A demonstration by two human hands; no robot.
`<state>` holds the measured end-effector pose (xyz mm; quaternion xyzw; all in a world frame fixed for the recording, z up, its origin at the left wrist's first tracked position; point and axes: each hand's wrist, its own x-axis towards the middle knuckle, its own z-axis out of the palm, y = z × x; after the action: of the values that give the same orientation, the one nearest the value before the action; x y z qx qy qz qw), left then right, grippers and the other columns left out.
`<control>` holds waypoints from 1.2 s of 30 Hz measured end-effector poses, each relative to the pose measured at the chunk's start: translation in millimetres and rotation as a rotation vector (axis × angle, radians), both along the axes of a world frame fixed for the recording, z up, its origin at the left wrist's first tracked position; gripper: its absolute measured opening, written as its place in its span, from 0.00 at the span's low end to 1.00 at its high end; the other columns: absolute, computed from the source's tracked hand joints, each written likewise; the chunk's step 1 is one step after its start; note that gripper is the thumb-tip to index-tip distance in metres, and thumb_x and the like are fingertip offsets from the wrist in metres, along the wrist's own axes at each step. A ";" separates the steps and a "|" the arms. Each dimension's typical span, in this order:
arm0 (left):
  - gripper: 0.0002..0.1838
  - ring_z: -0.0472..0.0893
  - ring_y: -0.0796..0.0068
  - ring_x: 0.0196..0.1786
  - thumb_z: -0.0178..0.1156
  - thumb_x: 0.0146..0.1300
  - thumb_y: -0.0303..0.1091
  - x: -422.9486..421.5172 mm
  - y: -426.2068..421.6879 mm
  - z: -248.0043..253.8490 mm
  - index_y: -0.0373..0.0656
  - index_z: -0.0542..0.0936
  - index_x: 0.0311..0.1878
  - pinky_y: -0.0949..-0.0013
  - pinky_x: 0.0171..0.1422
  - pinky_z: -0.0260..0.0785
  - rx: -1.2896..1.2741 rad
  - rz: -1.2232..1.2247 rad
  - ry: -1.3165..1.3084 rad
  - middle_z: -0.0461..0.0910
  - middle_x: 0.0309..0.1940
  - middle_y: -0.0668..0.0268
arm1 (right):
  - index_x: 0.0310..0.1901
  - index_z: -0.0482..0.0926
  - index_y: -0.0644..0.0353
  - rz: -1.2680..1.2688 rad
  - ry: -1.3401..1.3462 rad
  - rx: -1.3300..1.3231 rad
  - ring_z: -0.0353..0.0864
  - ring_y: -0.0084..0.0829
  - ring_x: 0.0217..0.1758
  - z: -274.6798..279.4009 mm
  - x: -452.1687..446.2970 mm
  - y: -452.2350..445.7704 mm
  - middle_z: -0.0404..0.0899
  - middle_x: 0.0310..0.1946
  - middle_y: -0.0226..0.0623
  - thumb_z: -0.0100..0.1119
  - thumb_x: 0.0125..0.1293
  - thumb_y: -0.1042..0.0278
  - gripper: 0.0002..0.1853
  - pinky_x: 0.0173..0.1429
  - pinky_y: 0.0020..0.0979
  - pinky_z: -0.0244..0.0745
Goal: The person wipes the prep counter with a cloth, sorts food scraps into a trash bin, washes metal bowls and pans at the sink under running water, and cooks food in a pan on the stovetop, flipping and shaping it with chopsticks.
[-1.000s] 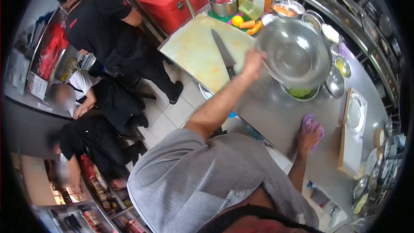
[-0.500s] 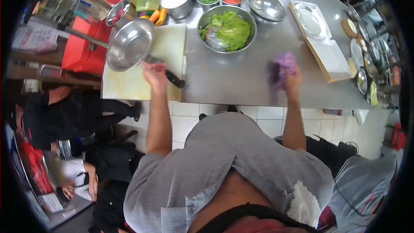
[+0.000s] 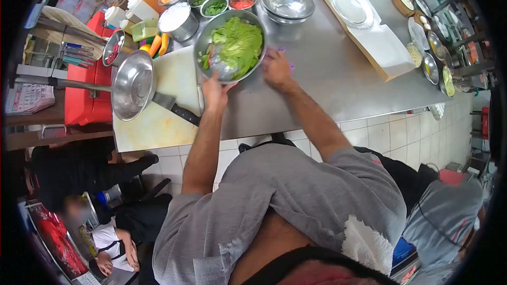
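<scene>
My left hand [image 3: 215,91] grips the near rim of a steel bowl [image 3: 199,47] that holds green lettuce [image 3: 240,42] and something in clear plastic. Just right of that bowl, my right hand [image 3: 278,69] presses a purple cloth [image 3: 290,66] on the steel table [image 3: 317,89]; the cloth is mostly hidden under the fingers. An empty steel bowl [image 3: 133,85] rests tilted at the left edge of the white cutting board [image 3: 163,121]. A knife with a black handle [image 3: 186,114] lies on the board, its blade partly behind the empty bowl.
Small steel bowls of chopped food [image 3: 243,1], squeeze bottles [image 3: 141,8] and carrots [image 3: 156,45] stand at the back. Stacked steel bowls [image 3: 288,2] and an open white box [image 3: 377,47] are farther right. A red case [image 3: 87,100] is at left. Other people are at both sides.
The empty bowl has come to rest on the board and my left hand has let it go and taken hold of the lettuce bowl. My right hand has moved left with the cloth.
</scene>
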<state>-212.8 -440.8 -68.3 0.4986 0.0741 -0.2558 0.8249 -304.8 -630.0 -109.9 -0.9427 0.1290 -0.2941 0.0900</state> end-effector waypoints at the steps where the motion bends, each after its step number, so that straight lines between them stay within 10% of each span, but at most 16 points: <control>1: 0.22 0.75 0.56 0.50 0.50 0.64 0.30 -3.1 21.7 8.0 0.40 0.59 0.60 0.56 0.35 0.80 -0.026 0.038 -0.016 0.68 0.54 0.55 | 0.49 0.76 0.59 0.131 -0.044 0.313 0.73 0.49 0.48 22.0 -5.9 -9.9 0.74 0.47 0.50 0.52 0.57 0.67 0.17 0.58 0.44 0.65; 4: 0.18 0.76 0.65 0.51 0.51 0.65 0.30 -15.5 105.3 47.7 0.39 0.65 0.57 0.65 0.39 0.77 0.068 0.172 -0.023 0.73 0.50 0.58 | 0.38 0.78 0.60 0.150 -0.237 0.640 0.76 0.46 0.39 69.8 -21.0 -45.7 0.78 0.39 0.46 0.45 0.64 0.65 0.12 0.45 0.42 0.72; 6: 0.17 0.76 0.68 0.51 0.51 0.66 0.32 -35.6 162.6 63.7 0.39 0.66 0.57 0.65 0.48 0.73 0.082 0.309 -0.023 0.74 0.50 0.59 | 0.43 0.76 0.60 -0.282 -0.043 0.010 0.77 0.47 0.38 18.4 -15.9 -93.9 0.78 0.38 0.46 0.45 0.64 0.65 0.12 0.43 0.43 0.71; 9: 0.19 0.74 0.66 0.53 0.50 0.67 0.32 -82.1 217.4 79.0 0.38 0.65 0.60 0.61 0.58 0.67 0.195 0.551 -0.104 0.73 0.52 0.59 | 0.49 0.74 0.58 -0.376 0.144 -0.048 0.75 0.47 0.44 0.9 28.1 -63.6 0.77 0.40 0.48 0.46 0.62 0.65 0.15 0.48 0.44 0.69; 17: 0.23 0.74 0.64 0.54 0.50 0.67 0.34 -210.4 323.4 -15.2 0.35 0.62 0.62 0.58 0.56 0.70 0.363 0.847 0.028 0.70 0.55 0.59 | 0.51 0.75 0.54 0.465 -0.108 0.473 0.72 0.46 0.50 -0.5 118.4 36.9 0.75 0.46 0.46 0.57 0.54 0.74 0.20 0.57 0.38 0.67; 20: 0.21 0.79 0.61 0.45 0.52 0.65 0.36 -249.6 324.9 -51.8 0.36 0.64 0.57 0.57 0.43 0.77 0.478 0.832 0.205 0.73 0.50 0.54 | 0.51 0.75 0.47 0.485 -0.097 0.490 0.71 0.44 0.53 32.1 145.4 20.7 0.73 0.50 0.42 0.57 0.56 0.67 0.19 0.57 0.40 0.67; 22: 0.24 0.79 0.61 0.45 0.56 0.63 0.39 -266.6 327.7 -95.8 0.38 0.64 0.58 0.56 0.44 0.77 0.468 0.711 0.266 0.74 0.48 0.54 | 0.47 0.78 0.42 0.171 0.269 -0.028 0.70 0.41 0.54 26.6 160.1 32.3 0.73 0.52 0.37 0.50 0.57 0.67 0.16 0.59 0.40 0.65; 36: 0.21 0.79 0.67 0.41 0.52 0.65 0.34 -198.2 190.0 -142.7 0.38 0.66 0.59 0.63 0.37 0.78 0.365 0.116 0.210 0.76 0.45 0.60 | 0.41 0.81 0.37 0.755 0.261 0.134 0.61 0.36 0.60 -1.8 32.0 133.9 0.69 0.56 0.29 0.54 0.47 0.74 0.20 0.53 0.41 0.58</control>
<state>-411.0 -250.8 -211.0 0.6051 0.2332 -0.2406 0.7222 -272.7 -496.1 -111.7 -0.9453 -0.1970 -0.1092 0.2359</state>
